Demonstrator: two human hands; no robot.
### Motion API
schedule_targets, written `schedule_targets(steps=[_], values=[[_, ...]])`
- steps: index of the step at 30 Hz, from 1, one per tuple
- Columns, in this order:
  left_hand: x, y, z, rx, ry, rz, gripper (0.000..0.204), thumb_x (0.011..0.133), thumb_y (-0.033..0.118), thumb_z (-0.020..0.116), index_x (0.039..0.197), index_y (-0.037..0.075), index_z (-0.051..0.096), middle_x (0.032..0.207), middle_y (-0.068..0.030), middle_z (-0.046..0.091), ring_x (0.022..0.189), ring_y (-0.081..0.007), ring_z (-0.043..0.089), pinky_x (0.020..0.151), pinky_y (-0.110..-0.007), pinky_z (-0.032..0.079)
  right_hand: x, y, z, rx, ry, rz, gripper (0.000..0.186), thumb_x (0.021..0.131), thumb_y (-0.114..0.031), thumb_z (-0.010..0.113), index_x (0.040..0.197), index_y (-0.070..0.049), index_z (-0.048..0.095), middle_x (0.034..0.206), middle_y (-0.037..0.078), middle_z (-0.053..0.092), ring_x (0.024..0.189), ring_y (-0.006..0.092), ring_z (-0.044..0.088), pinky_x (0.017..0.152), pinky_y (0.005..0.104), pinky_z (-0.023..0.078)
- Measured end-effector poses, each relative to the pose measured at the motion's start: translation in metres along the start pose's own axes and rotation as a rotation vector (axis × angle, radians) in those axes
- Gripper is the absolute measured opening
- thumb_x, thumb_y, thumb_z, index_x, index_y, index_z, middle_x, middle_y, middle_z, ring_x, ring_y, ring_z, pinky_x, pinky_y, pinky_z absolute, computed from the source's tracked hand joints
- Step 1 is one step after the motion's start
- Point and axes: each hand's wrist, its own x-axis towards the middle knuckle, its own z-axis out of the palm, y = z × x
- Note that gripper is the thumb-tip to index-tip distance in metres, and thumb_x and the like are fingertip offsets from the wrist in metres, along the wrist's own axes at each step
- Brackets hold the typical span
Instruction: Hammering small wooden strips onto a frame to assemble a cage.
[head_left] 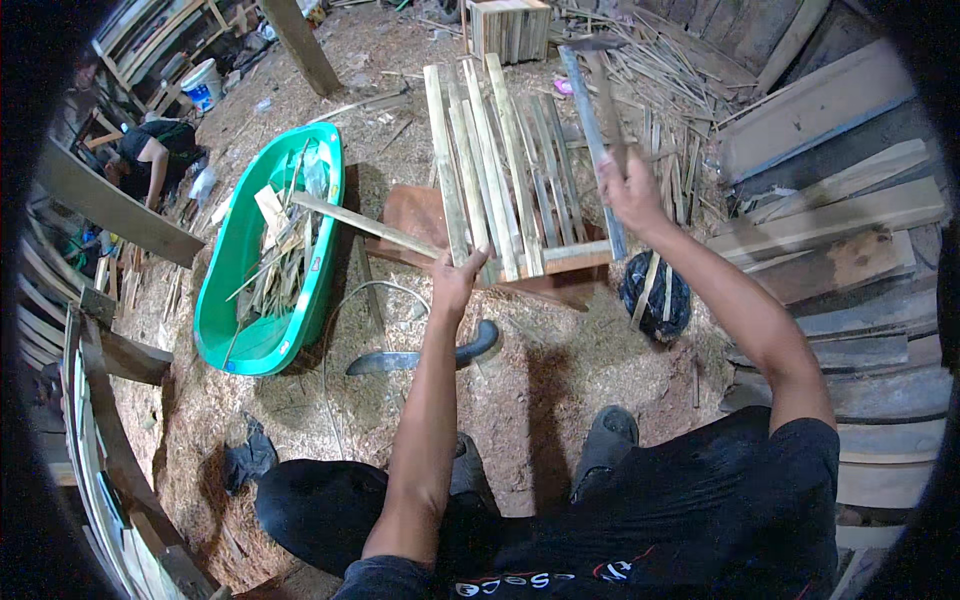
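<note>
A slatted wooden frame (512, 170) of several pale strips lies in front of me, propped on a reddish-brown wooden block (412, 215). At its near left corner my left hand (460, 280) is closed, gripping a thin wooden slat (365, 225) that sticks out to the left. My right hand (632, 190) is wrapped round the handle of a hammer (604, 95), beside the frame's bluish right-hand strip (585, 105). The hammer's dark head points away from me. On the ground below the frame rests a machete (390, 362) with a curved dark handle.
Left of the frame stands a green plastic tub (212, 310) with wood scraps. A black plastic bag (655, 300) sits at the right, near stacked boards (850, 270). Another person (155, 160) crouches at far left. A wooden crate (510, 32) stands behind. Shavings cover the ground.
</note>
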Motion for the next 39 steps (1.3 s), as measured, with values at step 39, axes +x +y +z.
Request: schedule_targets(steps=[39], values=[[0.009,0.013,0.003,-0.392,-0.030,-0.029,0.021,0.094,0.011,0.065,0.105,-0.007,0.065,0.093,-0.0147,0.072,0.079,-0.0207,0.072,0.070,-0.032,0.060,-0.053,-0.050,0.077,0.340,-0.275,0.424,0.031,0.092,-0.027,0.070,0.104,0.001,0.070,0.079,0.009,0.070,0.070,0.0154,0.061,0.067,0.0352,0.050]])
